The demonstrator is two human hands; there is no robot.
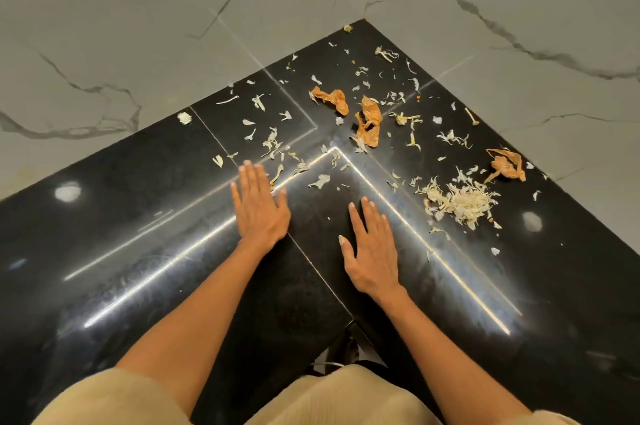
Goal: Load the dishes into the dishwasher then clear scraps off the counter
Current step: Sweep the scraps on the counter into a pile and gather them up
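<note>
— What's the biggest thing in front of you?

— The grey marble wall (145, 19), two faces of it meeting at a corner. Below it runs the black polished counter (104, 251), L-shaped, wrapping into that corner.

— And your hands?

— Both lie flat on the stone, palms down. My left hand (259, 206) has its fingers straight and close together, tips just short of the nearest pale flakes. My right hand (372, 251) is nearer to me, fingers straight and slightly spread, thumb out to the side. Neither holds anything.

— Where are the scraps?

— Beyond my fingertips, strewn across the corner. The largest is a heap of pale shredded peel (462, 199), off to the right of my right hand and apart from it. Then three papery orange onion skins: one (507, 165) just beyond the heap, one (369, 123) near the middle, one (329, 99) further back. Around them, thin white peel flakes (273, 142) are scattered everywhere, a few reaching the far corner.

— Any dishes or a dishwasher?

— I can't tell; neither shows here.
</note>
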